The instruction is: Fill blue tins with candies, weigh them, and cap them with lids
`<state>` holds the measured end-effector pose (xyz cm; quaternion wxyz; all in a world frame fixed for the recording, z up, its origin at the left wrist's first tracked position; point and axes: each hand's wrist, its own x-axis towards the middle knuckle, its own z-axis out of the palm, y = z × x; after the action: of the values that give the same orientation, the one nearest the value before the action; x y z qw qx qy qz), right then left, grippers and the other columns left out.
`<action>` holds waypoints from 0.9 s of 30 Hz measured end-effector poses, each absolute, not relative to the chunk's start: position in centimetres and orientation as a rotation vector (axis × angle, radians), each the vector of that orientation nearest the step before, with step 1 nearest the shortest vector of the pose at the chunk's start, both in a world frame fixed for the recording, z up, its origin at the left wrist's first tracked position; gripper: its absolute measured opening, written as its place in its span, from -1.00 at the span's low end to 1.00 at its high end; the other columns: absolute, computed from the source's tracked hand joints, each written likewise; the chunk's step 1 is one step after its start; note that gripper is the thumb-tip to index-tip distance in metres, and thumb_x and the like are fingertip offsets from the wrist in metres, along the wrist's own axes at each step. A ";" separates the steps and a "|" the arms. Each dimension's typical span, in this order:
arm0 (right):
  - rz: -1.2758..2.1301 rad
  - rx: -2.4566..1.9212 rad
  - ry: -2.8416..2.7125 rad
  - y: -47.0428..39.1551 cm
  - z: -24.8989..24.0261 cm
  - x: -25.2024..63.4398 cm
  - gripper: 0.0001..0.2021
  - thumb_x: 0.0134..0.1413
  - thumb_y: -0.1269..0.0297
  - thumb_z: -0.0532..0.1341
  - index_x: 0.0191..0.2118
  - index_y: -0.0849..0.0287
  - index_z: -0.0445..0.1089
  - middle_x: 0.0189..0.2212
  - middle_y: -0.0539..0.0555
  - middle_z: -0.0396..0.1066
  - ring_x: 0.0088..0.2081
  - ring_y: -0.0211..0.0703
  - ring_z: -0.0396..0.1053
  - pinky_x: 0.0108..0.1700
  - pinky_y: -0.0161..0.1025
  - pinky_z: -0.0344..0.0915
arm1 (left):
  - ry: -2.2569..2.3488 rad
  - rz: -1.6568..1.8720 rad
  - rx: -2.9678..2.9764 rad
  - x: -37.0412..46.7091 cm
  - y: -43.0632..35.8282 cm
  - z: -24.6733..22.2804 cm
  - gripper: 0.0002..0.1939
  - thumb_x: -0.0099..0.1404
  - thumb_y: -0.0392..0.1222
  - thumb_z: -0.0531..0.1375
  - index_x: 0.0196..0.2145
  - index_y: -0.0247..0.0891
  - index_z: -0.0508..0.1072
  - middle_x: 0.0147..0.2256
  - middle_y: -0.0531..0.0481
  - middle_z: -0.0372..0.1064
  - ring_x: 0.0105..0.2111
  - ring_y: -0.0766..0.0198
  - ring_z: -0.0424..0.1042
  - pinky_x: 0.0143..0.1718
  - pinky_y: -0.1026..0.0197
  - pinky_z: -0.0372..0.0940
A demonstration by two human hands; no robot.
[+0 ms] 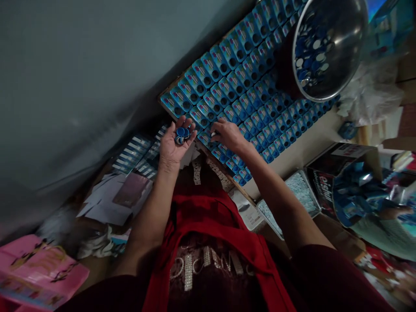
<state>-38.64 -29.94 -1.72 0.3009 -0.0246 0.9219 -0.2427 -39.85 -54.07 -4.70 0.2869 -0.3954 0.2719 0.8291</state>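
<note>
Rows of small blue packages, many with a dark round hole, cover a slanted board. My left hand is palm up with its fingers curled around several blue and white round discs, beside the board's near left corner. Over the near rows, my right hand pinches a small white-edged disc between thumb and fingers. A large metal bowl holding many blue and white discs stands on the board's far right part.
Stacked blue and white packs and papers lie at left, with a pink box lower left. A tray of pale bits, a carton and a basin of blue packages are at right.
</note>
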 end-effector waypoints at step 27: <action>-0.401 0.567 2.543 -28.7 -0.2 -39.2 -0.74 0.14 0.36 0.56 -0.05 0.05 0.66 -0.07 0.12 0.74 0.03 0.20 0.64 0.05 -0.07 0.44 | 0.621 1.997 -0.847 -39.6 -49.7 -2.7 -0.42 0.86 0.16 -0.01 0.34 -0.22 0.67 0.29 -0.26 0.71 0.38 -0.04 0.66 0.36 -0.07 0.60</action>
<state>-39.18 -28.69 -0.16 0.2499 0.2084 0.9341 -0.1473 -39.63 -49.74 -2.72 0.4281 -0.3392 0.2488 0.7999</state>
